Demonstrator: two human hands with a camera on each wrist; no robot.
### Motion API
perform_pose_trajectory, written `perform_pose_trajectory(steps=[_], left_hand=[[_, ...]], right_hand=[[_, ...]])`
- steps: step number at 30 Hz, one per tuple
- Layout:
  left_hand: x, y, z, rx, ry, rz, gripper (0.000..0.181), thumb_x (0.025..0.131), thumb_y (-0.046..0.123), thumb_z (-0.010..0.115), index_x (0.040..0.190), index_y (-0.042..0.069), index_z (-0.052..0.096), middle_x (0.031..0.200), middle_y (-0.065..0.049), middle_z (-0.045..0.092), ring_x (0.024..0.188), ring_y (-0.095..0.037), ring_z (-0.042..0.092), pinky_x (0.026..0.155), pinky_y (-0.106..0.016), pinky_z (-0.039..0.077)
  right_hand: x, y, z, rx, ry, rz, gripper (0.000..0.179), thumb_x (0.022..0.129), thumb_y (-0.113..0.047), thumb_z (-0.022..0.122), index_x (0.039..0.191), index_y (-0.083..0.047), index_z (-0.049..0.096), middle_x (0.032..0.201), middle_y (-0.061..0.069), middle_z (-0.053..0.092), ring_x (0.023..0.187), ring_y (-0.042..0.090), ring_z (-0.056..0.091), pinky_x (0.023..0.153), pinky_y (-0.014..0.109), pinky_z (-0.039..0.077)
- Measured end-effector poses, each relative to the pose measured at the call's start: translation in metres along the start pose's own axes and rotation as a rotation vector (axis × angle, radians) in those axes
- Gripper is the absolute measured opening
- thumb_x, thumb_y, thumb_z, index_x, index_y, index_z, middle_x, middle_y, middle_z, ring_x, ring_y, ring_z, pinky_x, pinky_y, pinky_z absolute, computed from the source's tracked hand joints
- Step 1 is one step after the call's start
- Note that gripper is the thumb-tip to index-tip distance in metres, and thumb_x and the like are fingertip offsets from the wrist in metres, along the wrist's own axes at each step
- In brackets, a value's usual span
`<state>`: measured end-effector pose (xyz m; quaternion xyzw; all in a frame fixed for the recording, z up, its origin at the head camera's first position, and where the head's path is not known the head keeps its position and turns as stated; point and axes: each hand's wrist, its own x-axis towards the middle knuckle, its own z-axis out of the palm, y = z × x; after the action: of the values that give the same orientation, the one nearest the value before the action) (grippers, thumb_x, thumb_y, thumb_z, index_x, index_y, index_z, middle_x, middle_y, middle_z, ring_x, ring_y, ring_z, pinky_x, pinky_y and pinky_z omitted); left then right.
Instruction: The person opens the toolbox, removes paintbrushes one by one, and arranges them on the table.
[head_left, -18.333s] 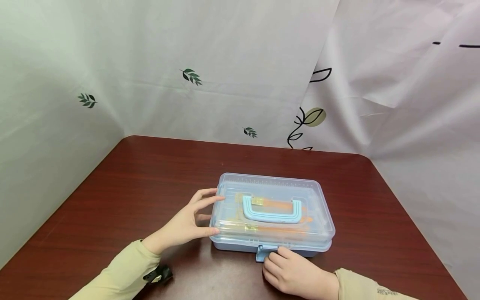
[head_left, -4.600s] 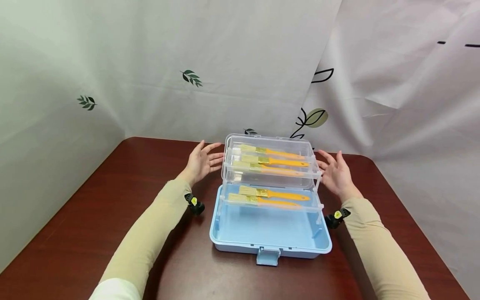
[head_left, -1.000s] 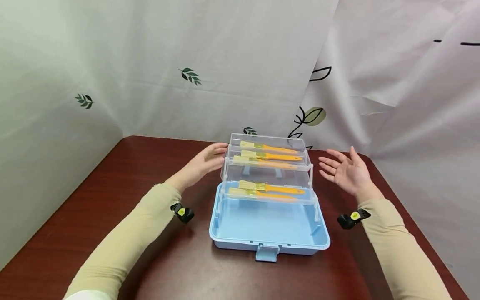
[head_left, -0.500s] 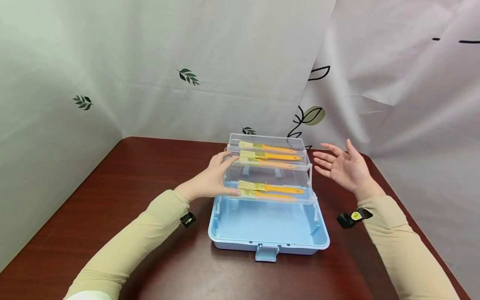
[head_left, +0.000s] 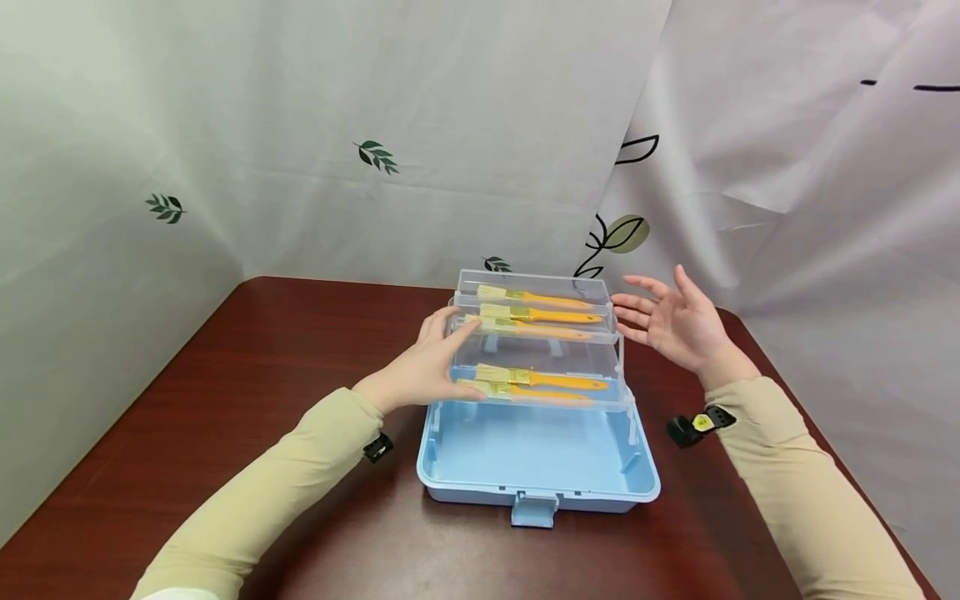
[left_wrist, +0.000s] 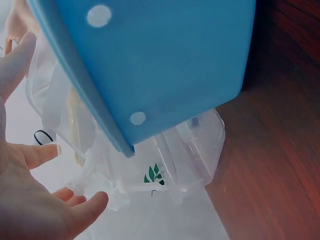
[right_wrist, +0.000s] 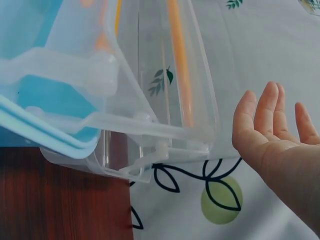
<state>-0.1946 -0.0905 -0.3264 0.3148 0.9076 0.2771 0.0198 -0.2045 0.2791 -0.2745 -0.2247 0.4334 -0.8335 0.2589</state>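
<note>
A light blue toolbox (head_left: 540, 450) stands with its lid thrown back, its front latch (head_left: 535, 510) hanging down. Clear trays rise in steps on white hinge arms. Two yellow-handled paintbrushes (head_left: 566, 381) lie in the lower tray, and more paintbrushes (head_left: 562, 316) lie in the upper part. My left hand (head_left: 416, 367) is at the trays' left ends, thumb by the lower tray and fingers by the upper one; contact cannot be told. In the left wrist view its fingers look spread. My right hand (head_left: 686, 325), palm up and fingers extended, is beside the upper tray's right end, holding nothing.
The box rests on a dark red-brown table (head_left: 315, 333). Behind it hangs a pale curtain (head_left: 450, 125) with leaf prints. Black wrist cameras sit on both sleeves.
The box was shut at first; its lid and trays are now raised. Lately my left hand has moved right onto the trays' left ends, thumb lowered, and my right hand has moved left towards the trays.
</note>
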Motion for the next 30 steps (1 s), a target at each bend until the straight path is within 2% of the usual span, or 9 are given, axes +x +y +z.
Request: perform_pose_trajectory(steps=[2, 5, 10, 12, 15, 18, 22, 26, 30], left_hand=[[-0.001, -0.001, -0.001, -0.039, 0.002, -0.02, 0.102, 0.071, 0.043, 0.082, 0.151, 0.014, 0.025, 0.152, -0.018, 0.003, 0.138, -0.032, 0.01, 0.099, -0.047, 0.044], [-0.001, -0.004, -0.003, -0.093, -0.006, -0.037, 0.102, 0.069, 0.037, 0.084, 0.15, 0.014, 0.026, 0.147, -0.02, 0.008, 0.13, -0.032, 0.018, 0.095, -0.044, 0.043], [-0.002, -0.009, -0.009, -0.156, -0.056, -0.04, 0.102, 0.07, 0.027, 0.085, 0.151, 0.014, 0.023, 0.136, -0.018, 0.023, 0.107, -0.032, 0.04, 0.081, -0.036, 0.046], [-0.001, -0.012, -0.009, -0.188, -0.075, -0.04, 0.102, 0.071, 0.025, 0.084, 0.151, 0.015, 0.022, 0.132, -0.017, 0.027, 0.104, -0.031, 0.044, 0.084, -0.038, 0.049], [0.0, -0.015, -0.01, -0.243, -0.09, -0.039, 0.102, 0.071, 0.021, 0.084, 0.151, 0.016, 0.022, 0.127, -0.016, 0.032, 0.112, -0.03, 0.042, 0.097, -0.046, 0.046], [0.001, -0.017, -0.011, -0.292, -0.095, -0.046, 0.101, 0.071, 0.017, 0.085, 0.151, 0.017, 0.023, 0.126, -0.015, 0.033, 0.12, -0.03, 0.04, 0.103, -0.049, 0.041], [0.002, -0.017, -0.012, -0.331, -0.104, -0.058, 0.101, 0.07, 0.015, 0.085, 0.15, 0.016, 0.023, 0.127, -0.016, 0.032, 0.121, -0.032, 0.039, 0.1, -0.046, 0.044], [0.002, -0.018, -0.014, -0.353, -0.122, -0.074, 0.102, 0.07, 0.017, 0.085, 0.15, 0.02, 0.023, 0.129, -0.015, 0.032, 0.12, -0.032, 0.039, 0.096, -0.041, 0.048], [0.002, -0.021, -0.014, -0.376, -0.148, -0.089, 0.104, 0.069, 0.017, 0.086, 0.151, 0.024, 0.023, 0.131, -0.014, 0.033, 0.121, -0.032, 0.042, 0.095, -0.041, 0.049]], right_hand=[[0.001, 0.001, 0.001, -0.027, 0.001, 0.003, 0.06, 0.102, -0.047, 0.011, 0.13, -0.01, 0.049, 0.125, 0.012, 0.055, 0.116, 0.024, 0.055, 0.1, 0.036, 0.045], [0.003, 0.001, 0.002, -0.068, 0.001, 0.007, 0.06, 0.102, -0.047, 0.01, 0.13, -0.011, 0.05, 0.124, 0.01, 0.056, 0.115, 0.022, 0.055, 0.099, 0.034, 0.045], [0.008, -0.001, 0.004, -0.083, -0.015, 0.01, 0.061, 0.102, -0.046, 0.01, 0.128, -0.011, 0.051, 0.121, 0.011, 0.056, 0.112, 0.022, 0.055, 0.097, 0.034, 0.046], [0.011, -0.002, 0.005, -0.102, -0.022, 0.014, 0.06, 0.102, -0.046, 0.009, 0.128, -0.011, 0.051, 0.12, 0.011, 0.057, 0.111, 0.022, 0.055, 0.095, 0.034, 0.046], [0.018, -0.005, 0.008, -0.161, -0.023, 0.024, 0.059, 0.102, -0.045, 0.01, 0.127, -0.012, 0.052, 0.118, 0.009, 0.059, 0.107, 0.02, 0.056, 0.092, 0.033, 0.047], [0.027, -0.01, 0.012, -0.257, 0.01, 0.039, 0.056, 0.102, -0.045, 0.012, 0.125, -0.014, 0.053, 0.114, 0.005, 0.061, 0.103, 0.016, 0.058, 0.09, 0.03, 0.048], [0.039, -0.019, 0.018, -0.45, 0.13, 0.089, 0.048, 0.102, -0.047, 0.018, 0.122, -0.018, 0.05, 0.108, -0.001, 0.062, 0.097, 0.011, 0.06, 0.088, 0.026, 0.048], [0.054, -0.027, 0.022, -0.673, 0.234, 0.183, 0.045, 0.1, -0.052, 0.026, 0.123, -0.017, 0.044, 0.104, -0.005, 0.061, 0.097, 0.009, 0.057, 0.091, 0.028, 0.045], [0.068, -0.031, 0.023, -0.845, 0.252, 0.3, 0.053, 0.099, -0.052, 0.03, 0.132, -0.011, 0.039, 0.106, -0.006, 0.058, 0.1, 0.009, 0.055, 0.097, 0.034, 0.04]])
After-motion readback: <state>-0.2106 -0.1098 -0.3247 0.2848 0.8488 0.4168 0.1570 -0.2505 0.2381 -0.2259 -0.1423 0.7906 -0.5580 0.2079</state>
